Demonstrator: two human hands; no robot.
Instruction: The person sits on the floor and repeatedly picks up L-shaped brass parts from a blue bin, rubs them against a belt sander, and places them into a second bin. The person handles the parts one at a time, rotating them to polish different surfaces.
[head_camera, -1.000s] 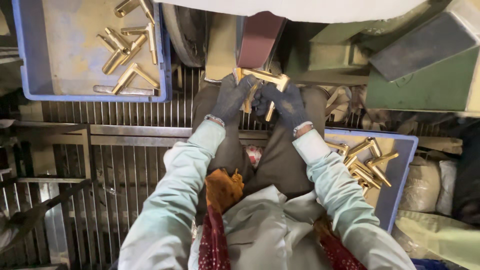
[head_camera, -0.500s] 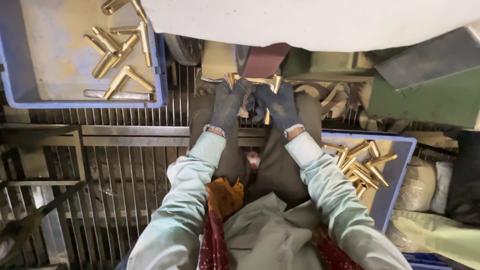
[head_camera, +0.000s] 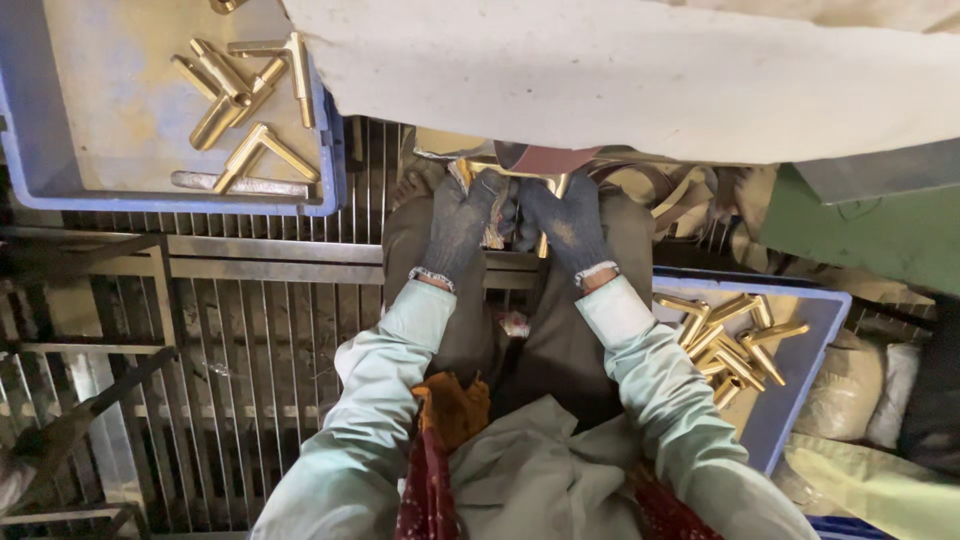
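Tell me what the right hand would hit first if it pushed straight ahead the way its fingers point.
Most likely the reddish-brown belt just beyond the brass piece that the right hand holds with the left hand. The pale cover overhangs there, so depth is unclear.

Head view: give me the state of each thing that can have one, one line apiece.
Left hand: gloved, gripping the brass fitting.
Right hand: gloved, gripping the same fitting.
Brass fitting: held up against the reddish belt, partly hidden.
Left blue tray: a few brass pieces, spread out.
Right blue tray: brass pieces heaped together.
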